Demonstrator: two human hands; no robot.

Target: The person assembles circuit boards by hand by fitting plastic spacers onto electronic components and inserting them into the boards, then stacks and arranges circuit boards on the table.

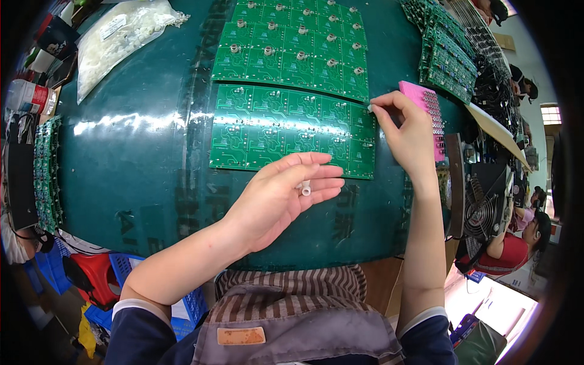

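My left hand [267, 198] is palm up over the near edge of a green circuit board panel [234, 143], fingers extended. A small white cylindrical part [306, 190] lies in it by the thumb; whether more lie beneath is hidden. At the panel's upper right corner, my right hand [410, 137] pinches a small whitish piece [370, 107] between thumb and forefinger. Its exact shape is mostly covered by the fingertips. Just beyond is another green panel [258, 67], with white cylindrical parts standing upright on it in rows.
A clear bag of small white parts [121, 42] lies at the far left. Right of my right hand stands a pink foam block [413, 91] bearing rows of small parts. Stacked circuit boards [447, 61] sit far right, more boards [47, 173] at the left edge. A fan [480, 207] stands right.
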